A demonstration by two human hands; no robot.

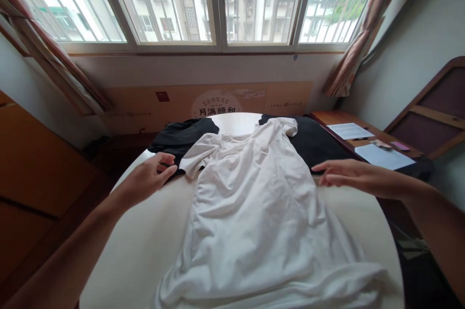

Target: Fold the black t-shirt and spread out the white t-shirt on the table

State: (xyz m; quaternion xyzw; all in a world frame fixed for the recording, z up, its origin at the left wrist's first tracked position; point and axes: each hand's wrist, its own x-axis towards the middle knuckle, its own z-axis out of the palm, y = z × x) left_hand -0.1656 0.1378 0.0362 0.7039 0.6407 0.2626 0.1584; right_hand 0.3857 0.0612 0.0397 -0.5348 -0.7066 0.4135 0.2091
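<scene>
A white T-shirt (250, 207) lies spread and wrinkled across the round white table (141, 231), its neck and sleeves toward the window and its hem bunched near me. Just left of its left sleeve is my left hand (160, 171), thumb and fingers apart, holding nothing. It is near a dark folded garment (185, 134), though I cannot tell whether they touch. Beside the shirt's right edge, my right hand (341, 173) hovers with fingers stretched out and nothing in them. Another dark garment (310, 139) lies beyond it, partly under the right sleeve.
Right of the table, a wooden desk (327, 117) bears white papers (383, 156), a pen (360, 139) and a pink item (399, 146). A printed cardboard panel (174, 100) stands below the barred window (167, 1). A wooden cabinet (36, 168) is at the left.
</scene>
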